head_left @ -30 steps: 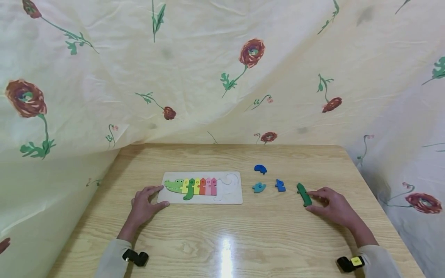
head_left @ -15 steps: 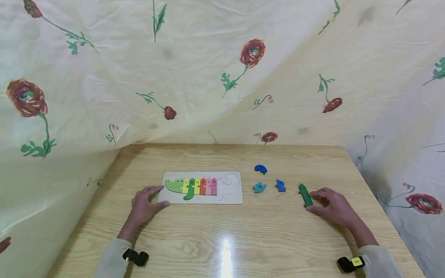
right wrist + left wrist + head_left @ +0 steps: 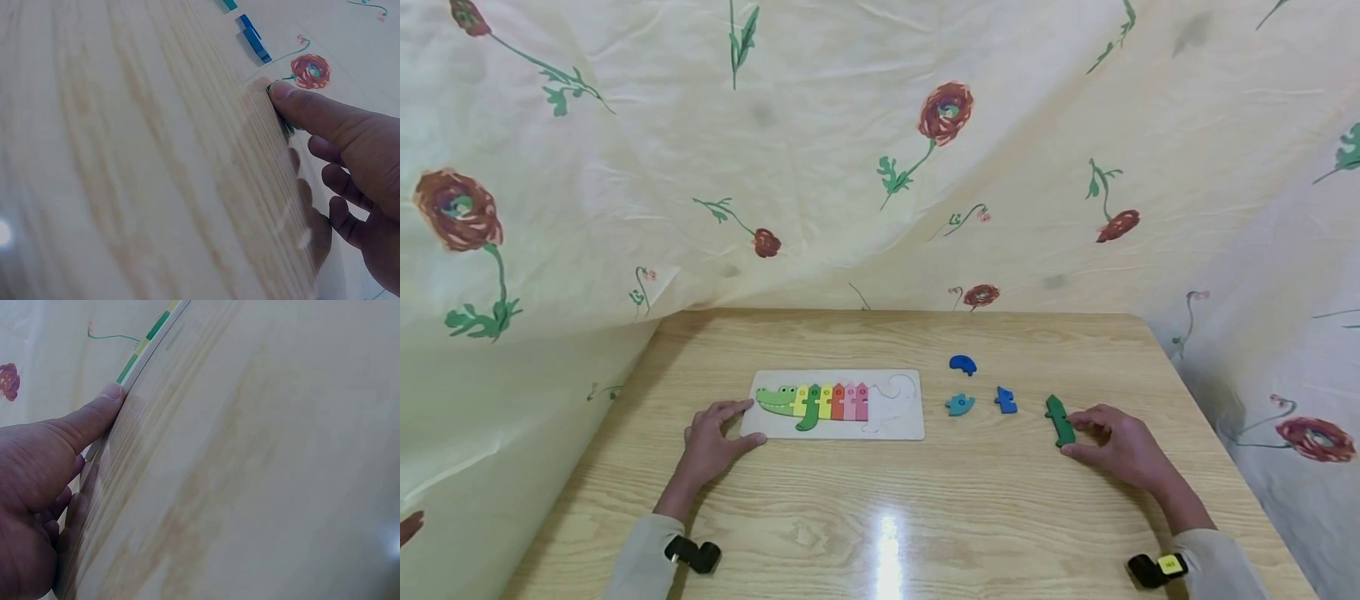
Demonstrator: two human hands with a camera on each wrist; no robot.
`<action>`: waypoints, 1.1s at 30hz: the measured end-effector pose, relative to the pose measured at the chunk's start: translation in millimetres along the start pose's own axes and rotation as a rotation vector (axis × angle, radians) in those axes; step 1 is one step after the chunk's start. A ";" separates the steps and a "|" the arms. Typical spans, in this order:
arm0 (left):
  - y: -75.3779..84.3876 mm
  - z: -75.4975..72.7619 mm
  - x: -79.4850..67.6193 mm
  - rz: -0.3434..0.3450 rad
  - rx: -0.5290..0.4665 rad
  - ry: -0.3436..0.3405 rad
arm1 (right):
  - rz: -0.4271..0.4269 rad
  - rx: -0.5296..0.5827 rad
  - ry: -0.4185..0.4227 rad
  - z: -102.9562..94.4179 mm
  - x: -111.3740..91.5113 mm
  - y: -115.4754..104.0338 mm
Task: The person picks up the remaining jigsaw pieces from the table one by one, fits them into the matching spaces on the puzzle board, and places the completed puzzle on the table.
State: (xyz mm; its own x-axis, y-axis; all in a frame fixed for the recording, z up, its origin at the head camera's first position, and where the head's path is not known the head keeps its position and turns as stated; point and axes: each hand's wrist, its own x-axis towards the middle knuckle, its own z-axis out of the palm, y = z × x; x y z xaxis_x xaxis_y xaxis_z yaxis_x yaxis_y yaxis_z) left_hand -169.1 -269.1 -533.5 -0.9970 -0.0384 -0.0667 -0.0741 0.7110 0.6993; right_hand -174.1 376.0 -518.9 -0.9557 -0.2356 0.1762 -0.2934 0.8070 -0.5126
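My left hand (image 3: 709, 446) holds the left end of a pale puzzle board (image 3: 895, 427), thumb on the near edge and fingers at the left side. A colourful crocodile fills the board's left and middle, from green head (image 3: 775, 402) to pink segments (image 3: 861, 403). On its right, a bare tail outline shows. In the left wrist view, the thumb (image 3: 100, 409) meets the board's edge. My right hand (image 3: 1112, 443) pinches a dark green puzzle piece (image 3: 1060, 421) lying on the table, thumb at its near end. In the right wrist view, the thumb mostly hides that piece.
Between board and right hand lie a dark blue curved piece (image 3: 962, 364), a light blue piece (image 3: 959, 405) and a blue piece (image 3: 1006, 400). The wooden table (image 3: 820, 517) has flowered cloth (image 3: 820, 167) behind it and at both sides.
The dark green piece has shifted very slightly right and turned a little more upright in the right hand's pinch. The left hand and the board stay put.
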 end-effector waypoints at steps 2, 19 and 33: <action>0.4 -0.3 -0.1 0.001 -0.001 0.000 | 0.002 0.003 0.002 0.0 0.2 0.1; 0.5 -0.1 -0.1 0.008 0.013 0.004 | -0.007 0.045 0.084 -1.5 4.7 -14.1; -0.6 0.5 0.5 0.005 0.026 -0.001 | -0.110 0.068 0.193 0.6 22.7 -51.3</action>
State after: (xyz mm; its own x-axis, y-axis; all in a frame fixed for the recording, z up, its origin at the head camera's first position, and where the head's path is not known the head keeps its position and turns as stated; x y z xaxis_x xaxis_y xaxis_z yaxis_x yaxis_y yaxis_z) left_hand -169.5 -269.2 -534.3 -0.9974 -0.0342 -0.0636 -0.0684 0.7294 0.6807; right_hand -180.8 328.9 -489.1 -0.8980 -0.2066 0.3885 -0.4025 0.7425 -0.5354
